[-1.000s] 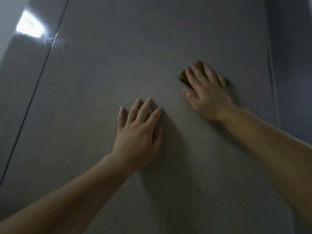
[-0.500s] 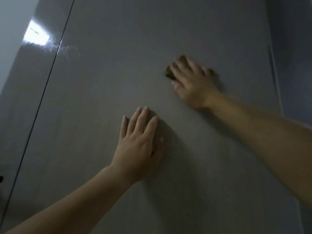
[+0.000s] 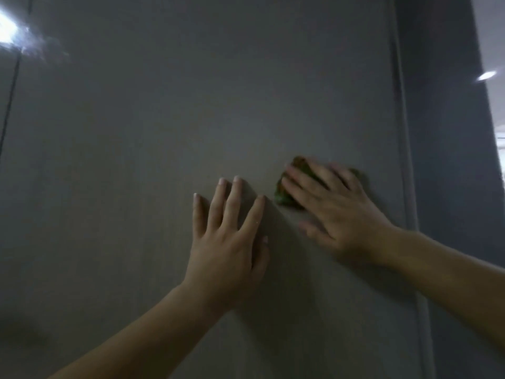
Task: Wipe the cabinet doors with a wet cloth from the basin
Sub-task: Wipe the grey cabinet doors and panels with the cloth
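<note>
Cloth [image 3: 286,193] was pinned flat against the door [image 3: 164,132] under your right hand [image 3: 336,212], over near the door's right edge [image 3: 399,105], with just a green corner poking out past your fingers on the left side. You weren't gripping it at all: fingers were straight and spread, palm pushing it into the panel. Makes sense to me, since on a vertical surface a flat press is what stops a wet rag sliding off, and it gets the whole pad working instead of one bunched lump. Your left hand [image 3: 226,242] was planted bare on the door just beside it, fingers straight too, holding nothing. My guess is that was a brace, so you could lean in and the door wouldn't flex or swing while the other hand scrubbed. Right hand looked a bit smeared in the shot, so I'd say you were mid-stroke. The seam [image 3: 12,91] to the next door sat way off on the left under the glare [image 3: 6,31], so I'd guess there was plenty of door left to cover. Couldn't tell how wet the surface was, way too dim.
</note>
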